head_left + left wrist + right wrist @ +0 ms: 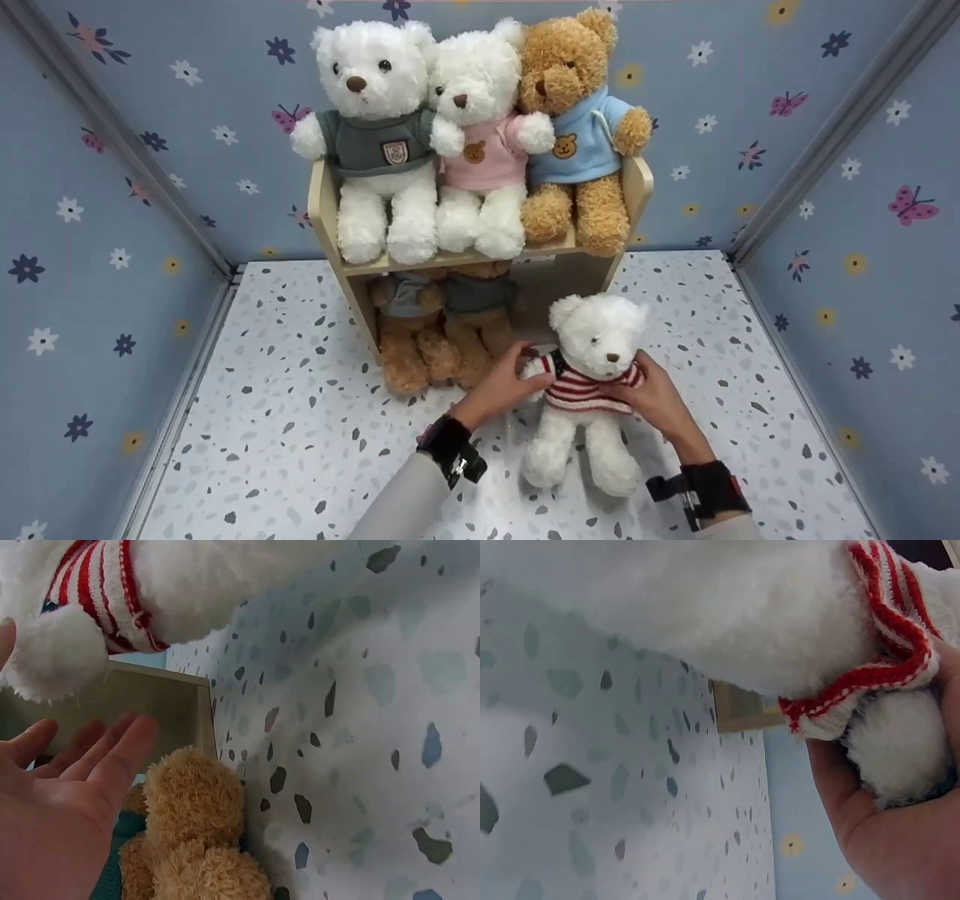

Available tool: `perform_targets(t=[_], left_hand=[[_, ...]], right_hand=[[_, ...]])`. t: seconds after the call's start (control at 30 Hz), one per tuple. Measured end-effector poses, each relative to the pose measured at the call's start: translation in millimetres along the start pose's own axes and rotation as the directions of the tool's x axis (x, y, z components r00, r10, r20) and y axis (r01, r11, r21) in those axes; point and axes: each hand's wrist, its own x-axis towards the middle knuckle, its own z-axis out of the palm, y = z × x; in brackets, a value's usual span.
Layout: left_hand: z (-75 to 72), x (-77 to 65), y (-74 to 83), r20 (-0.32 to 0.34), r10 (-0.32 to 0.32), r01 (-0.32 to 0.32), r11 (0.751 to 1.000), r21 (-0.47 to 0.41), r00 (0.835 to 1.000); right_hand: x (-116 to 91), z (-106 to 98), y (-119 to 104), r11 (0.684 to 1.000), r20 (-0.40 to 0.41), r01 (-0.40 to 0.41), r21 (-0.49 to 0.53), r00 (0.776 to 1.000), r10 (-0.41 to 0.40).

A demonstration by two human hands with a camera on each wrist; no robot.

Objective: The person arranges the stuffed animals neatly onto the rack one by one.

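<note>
A white teddy bear [581, 427] in a red-and-white striped sweater is upright in front of the shelf's right side, facing me. My right hand [652, 397] grips it by the arm and side; in the right wrist view the fingers [840, 787] curl around its paw [900, 746]. At the bear's other arm is my left hand [502, 382]. Its fingers [112, 757] are spread and fairly straight below the white paw [60, 652] in the left wrist view, not closed around it. The thumb is mostly cut off there.
A two-level wooden shelf [637, 187] stands against the flowered back wall. Up top sit a white bear in green [375, 157], a white bear in pink [480, 150] and a brown bear in blue [577, 142]. Two brown bears [409, 337] sit below at left. Side walls flank the speckled floor [285, 435].
</note>
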Motion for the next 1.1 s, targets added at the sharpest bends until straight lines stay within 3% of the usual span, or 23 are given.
perform_targets(t=[0.17,0.4,0.63,0.77,0.9,1.1], left_hand=[[11.7,11.5,-1.6,-0.008,0.059,-0.060,0.997,-0.054,0.998],[19.0,16.7,-11.4,-0.143,0.097,-0.102,0.994,-0.033,0.985],[16.0,18.5,-13.4,-0.282,0.076,-0.097,0.994,-0.058,0.956],[11.0,21.1,-15.2,-0.353,0.040,-0.064,0.996,-0.054,0.935],[4.2,23.6,-15.8,-0.396,0.011,-0.042,0.997,-0.069,0.918],[-5.4,27.5,-12.4,-0.431,-0.016,-0.023,0.996,-0.085,0.902]], right_hand=[[8,12,-8,1.000,-0.009,-0.009,-0.003,1.000,0.009],[13,19,-12,1.000,0.005,0.012,0.005,1.000,-0.013],[10,22,-3,0.989,0.031,0.012,0.145,0.999,-0.017],[7,26,2,0.980,0.057,-0.065,0.191,0.997,0.055],[5,31,9,0.982,0.144,-0.136,0.129,0.983,0.117],[6,38,13,0.994,0.190,-0.106,0.018,0.977,0.100]])
